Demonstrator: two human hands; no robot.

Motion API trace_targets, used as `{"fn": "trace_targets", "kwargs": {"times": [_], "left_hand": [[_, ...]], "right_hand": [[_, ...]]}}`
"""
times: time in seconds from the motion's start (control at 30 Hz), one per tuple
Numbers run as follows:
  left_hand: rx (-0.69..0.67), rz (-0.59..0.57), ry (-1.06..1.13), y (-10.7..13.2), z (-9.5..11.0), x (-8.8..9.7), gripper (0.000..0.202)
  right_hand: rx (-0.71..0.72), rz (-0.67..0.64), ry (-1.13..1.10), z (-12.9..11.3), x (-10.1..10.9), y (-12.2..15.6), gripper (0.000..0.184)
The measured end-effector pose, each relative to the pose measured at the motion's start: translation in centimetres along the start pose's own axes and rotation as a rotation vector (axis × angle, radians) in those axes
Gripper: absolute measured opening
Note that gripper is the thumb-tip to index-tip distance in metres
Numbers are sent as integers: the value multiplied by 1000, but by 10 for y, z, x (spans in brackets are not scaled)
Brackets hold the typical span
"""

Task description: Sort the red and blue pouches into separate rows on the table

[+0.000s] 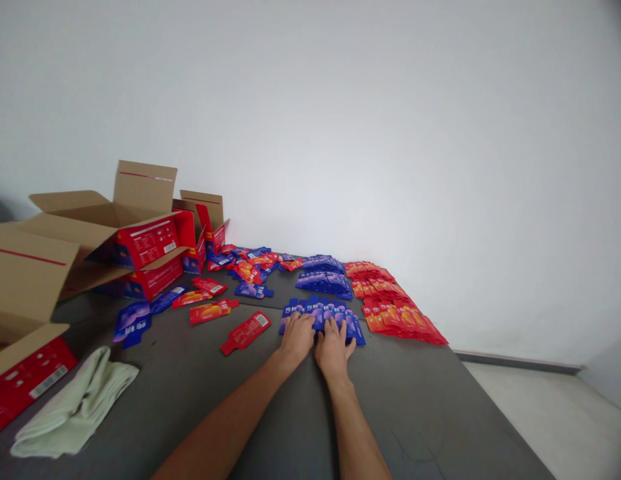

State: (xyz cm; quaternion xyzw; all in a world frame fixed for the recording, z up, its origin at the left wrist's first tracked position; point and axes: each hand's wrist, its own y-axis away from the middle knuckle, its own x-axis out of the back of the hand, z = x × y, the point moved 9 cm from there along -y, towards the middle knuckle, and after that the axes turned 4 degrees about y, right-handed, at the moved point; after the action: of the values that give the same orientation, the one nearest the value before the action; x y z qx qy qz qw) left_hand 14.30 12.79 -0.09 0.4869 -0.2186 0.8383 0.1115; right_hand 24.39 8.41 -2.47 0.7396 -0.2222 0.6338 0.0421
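A row of overlapping blue pouches point(317, 309) with purple fruit pictures lies on the dark table in front of me. My left hand point(297, 337) rests on the near edge of its left half, fingers stretched over the pouches. Beside it, my right hand point(333, 348) touches the right half, with fingers apart and the thumb out to the side. Neither hand lifts a pouch. Behind this row are more blue pouch rows point(324, 283), and to its right are overlapping rows of red pouches point(397, 315). A single red pouch point(247, 331) lies left of my left hand.
A mixed heap of red and blue pouches point(247, 270) lies near the wall. Several open cardboard boxes point(147, 245) line the left side. A folded pale cloth point(77, 407) lies at the near left. The grey table's point(430, 413) right edge drops to the floor.
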Motion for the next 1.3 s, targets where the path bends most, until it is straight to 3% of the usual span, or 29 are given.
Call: {"fn": "trace_targets", "kwargs": {"times": [0.23, 0.43, 0.67, 0.87, 1.1, 1.3], "left_hand": [[-1, 45, 1, 12, -2, 19, 43], [47, 107, -49, 31, -34, 48, 37], [160, 156, -143, 57, -95, 81, 34], [336, 219, -229, 89, -160, 123, 34], [476, 261, -324, 119, -216, 173, 41], [643, 246, -387, 134, -284, 196, 52]], "right_hand": [[22, 159, -1, -19, 32, 11, 51], [183, 197, -48, -66, 39, 26, 45], [377, 73, -140, -142, 15, 38, 46], [489, -17, -215, -215, 0, 50, 46], [685, -131, -237, -298, -13, 68, 54], [801, -211, -216, -354, -31, 73, 60]]}}
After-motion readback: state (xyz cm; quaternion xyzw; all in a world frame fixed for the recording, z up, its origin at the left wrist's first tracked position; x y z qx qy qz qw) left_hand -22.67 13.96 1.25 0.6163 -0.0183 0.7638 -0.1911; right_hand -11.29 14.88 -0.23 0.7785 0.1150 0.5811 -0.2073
